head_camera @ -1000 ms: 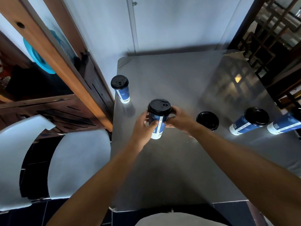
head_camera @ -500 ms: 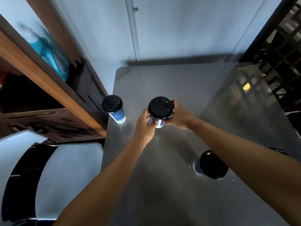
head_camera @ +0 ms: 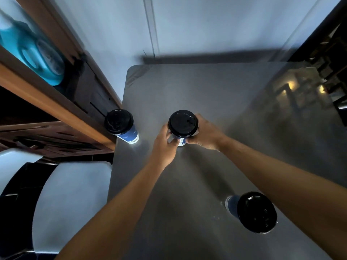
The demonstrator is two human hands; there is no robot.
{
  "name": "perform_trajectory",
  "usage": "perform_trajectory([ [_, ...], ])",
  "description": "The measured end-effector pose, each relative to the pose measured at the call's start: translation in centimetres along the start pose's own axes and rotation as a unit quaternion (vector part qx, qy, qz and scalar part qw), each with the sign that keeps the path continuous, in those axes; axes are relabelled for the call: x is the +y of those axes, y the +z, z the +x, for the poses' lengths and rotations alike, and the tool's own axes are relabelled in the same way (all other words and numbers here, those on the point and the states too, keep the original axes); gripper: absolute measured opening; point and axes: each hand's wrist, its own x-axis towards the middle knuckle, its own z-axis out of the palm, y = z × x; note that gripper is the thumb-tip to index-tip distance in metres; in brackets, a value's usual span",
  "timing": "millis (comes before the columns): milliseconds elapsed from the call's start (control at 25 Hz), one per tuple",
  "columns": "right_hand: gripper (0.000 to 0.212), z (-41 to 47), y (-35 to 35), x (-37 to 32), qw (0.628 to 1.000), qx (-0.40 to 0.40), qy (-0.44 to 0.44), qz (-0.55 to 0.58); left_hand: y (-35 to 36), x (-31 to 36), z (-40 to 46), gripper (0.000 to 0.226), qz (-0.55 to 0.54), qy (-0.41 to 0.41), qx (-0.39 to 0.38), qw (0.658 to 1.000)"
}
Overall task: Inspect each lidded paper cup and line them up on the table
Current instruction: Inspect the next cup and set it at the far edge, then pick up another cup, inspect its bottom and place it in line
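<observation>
Nearest you, at right, a lidded cup (head_camera: 253, 212) is standing on the grey surface (head_camera: 206, 94) beside your right forearm. Farther out, you are gripping the middle cup (head_camera: 183, 126) between both hands: left hand (head_camera: 164, 147) curling around its left side, right hand (head_camera: 204, 132) wrapping its right. Another cup (head_camera: 122, 126) is sitting at the left edge.

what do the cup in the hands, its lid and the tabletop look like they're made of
Held cup: likely paper, matte blue print with a white band, gripped by the left hand and the right hand.
Lid: probably moulded plastic, black with a slight sheen and raised rim.
Table: smooth grey with blurred reflections; could be brushed metal or laminate, cannot tell.
</observation>
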Motion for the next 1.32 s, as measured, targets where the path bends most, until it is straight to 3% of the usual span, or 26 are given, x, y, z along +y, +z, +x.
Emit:
perform_trajectory([
  [600, 0.071, 0.7, 1.0, 0.4, 1.000, -0.020, 0.010, 0.019, 0.0, -0.6, 0.0, 0.058, -0.044, -0.051, -0.008, 0.998],
  [840, 0.096, -0.6, 0.3, 1.1, 0.999, -0.025, 0.030, 0.002, -0.4, -0.7, -0.8, 0.094, -0.036, -0.101, 0.006, 0.994],
  [960, 0.095, -2.3, -0.6, 1.4, 0.999, -0.003, 0.037, -0.027, -0.9, -0.4, -2.7, 0.091, -0.055, -0.127, 0.036, 0.990],
  [1120, 0.078, -6.6, -2.1, 1.7, 0.998, 0.037, 0.026, -0.040, -1.3, -0.3, -7.6, 0.082, -0.047, -0.124, 0.046, 0.990],
  [1320, 0.046, -14.9, -3.3, 2.3, 0.990, 0.129, -0.017, -0.057, -1.0, -0.9, -14.2, 0.048, -0.034, -0.136, 0.015, 0.990],
])
